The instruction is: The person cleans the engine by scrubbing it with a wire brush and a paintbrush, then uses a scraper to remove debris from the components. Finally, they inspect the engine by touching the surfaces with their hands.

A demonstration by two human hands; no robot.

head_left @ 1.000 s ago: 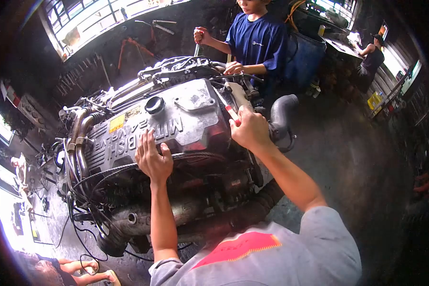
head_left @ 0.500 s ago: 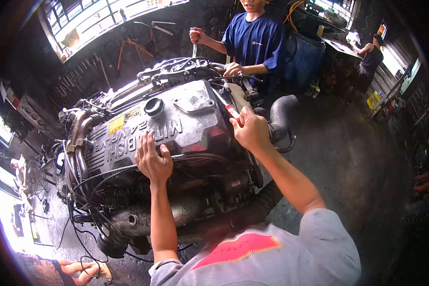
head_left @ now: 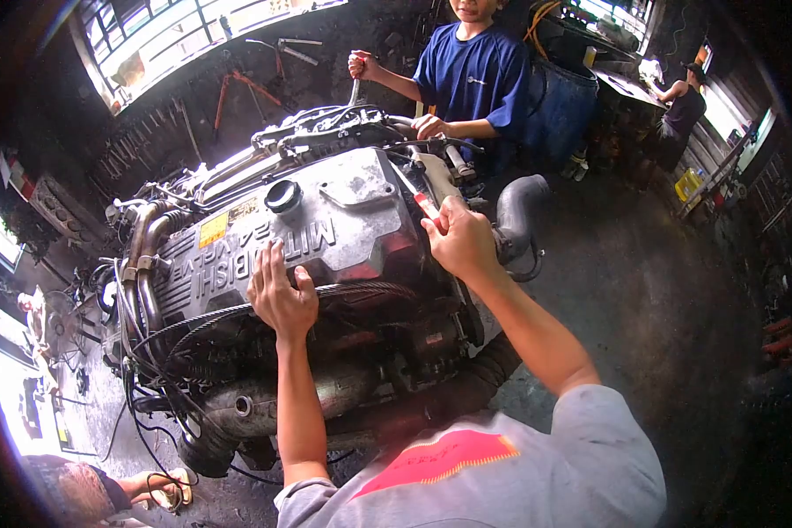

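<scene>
A large engine (head_left: 352,370) fills the middle of the head view, topped by a grey valve cover (head_left: 370,251) with raised MITSUBISHI lettering and a black oil filler cap (head_left: 282,195). My left hand (head_left: 283,295) lies on the cover's near edge, fingers stretched out and holding nothing. Closed round the red handle of a screwdriver (head_left: 425,204) is my right hand (head_left: 463,239), at the cover's right end. The screwdriver's shaft points up and left along that edge; I cannot make out what its tip touches. Cables (head_left: 211,315) run across the front near my left hand.
Across the engine a person in a blue shirt (head_left: 475,75) grips a red-handled tool (head_left: 355,91) and rests the other hand on the engine. Another person (head_left: 685,106) stands back right. A thick black hose (head_left: 521,211) sticks out beyond my right hand. Someone's legs (head_left: 150,484) show bottom left.
The co-worker's tool has tilted slightly, with its red handle now showing. The person at bottom left has shifted. Both my hands stay nearly in place.
</scene>
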